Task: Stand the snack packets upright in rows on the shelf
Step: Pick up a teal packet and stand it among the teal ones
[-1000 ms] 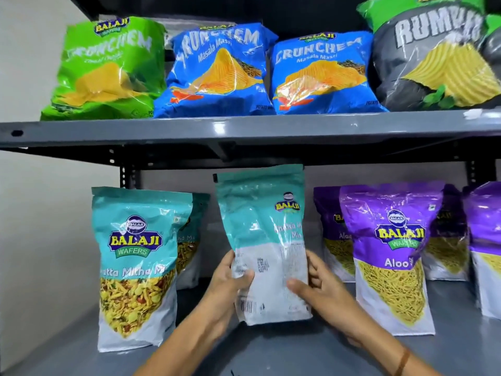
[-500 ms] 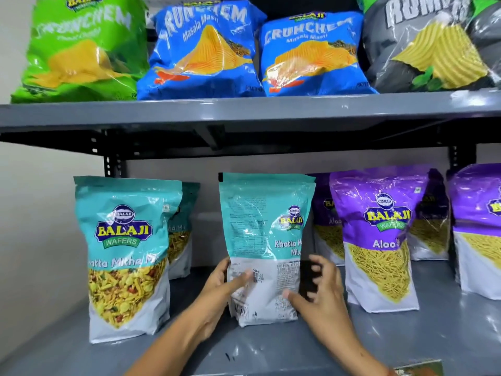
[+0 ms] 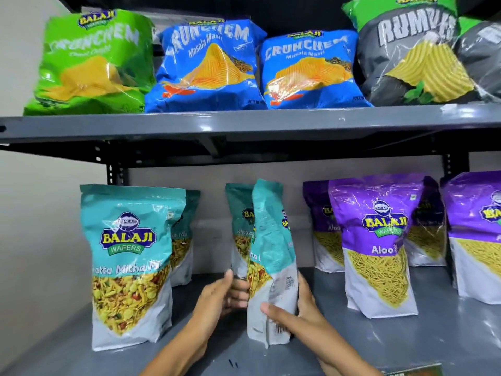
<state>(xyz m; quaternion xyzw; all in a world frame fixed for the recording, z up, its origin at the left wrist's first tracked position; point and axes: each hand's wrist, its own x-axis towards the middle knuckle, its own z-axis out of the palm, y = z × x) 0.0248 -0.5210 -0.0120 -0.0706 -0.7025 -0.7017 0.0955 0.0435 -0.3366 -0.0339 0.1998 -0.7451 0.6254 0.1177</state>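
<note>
Right grip (image 3: pixel 301 313) clamps held teal packet (image 3: pixel 271 240) low down, thumb in front, fingers behind. Packet stands edge-on on lower shelf (image 3: pixel 406 346). Left grip (image 3: pixel 219 297), fingers relaxed, touches its left side. Rear teal packet (image 3: pixel 237 213) is just behind. Purple packet (image 3: pixel 376 240) stands right of the grip, upright teal packet (image 3: pixel 130 253) left.

Glossy plastic packets (image 3: pixel 271 256); smooth metal shelf (image 3: pixel 406 343)

A teal packet (image 3: pixel 271 253) stands upright on the grey shelf (image 3: pixel 406 337), turned almost edge-on. The right hand (image 3: pixel 298 318) grips its white lower part and the left hand (image 3: pixel 219 297) touches its left side. A second teal packet (image 3: pixel 127 267) stands upright and front-on to the left of the left hand. Purple packets (image 3: pixel 379 245) stand upright to the right of the right hand.
</note>
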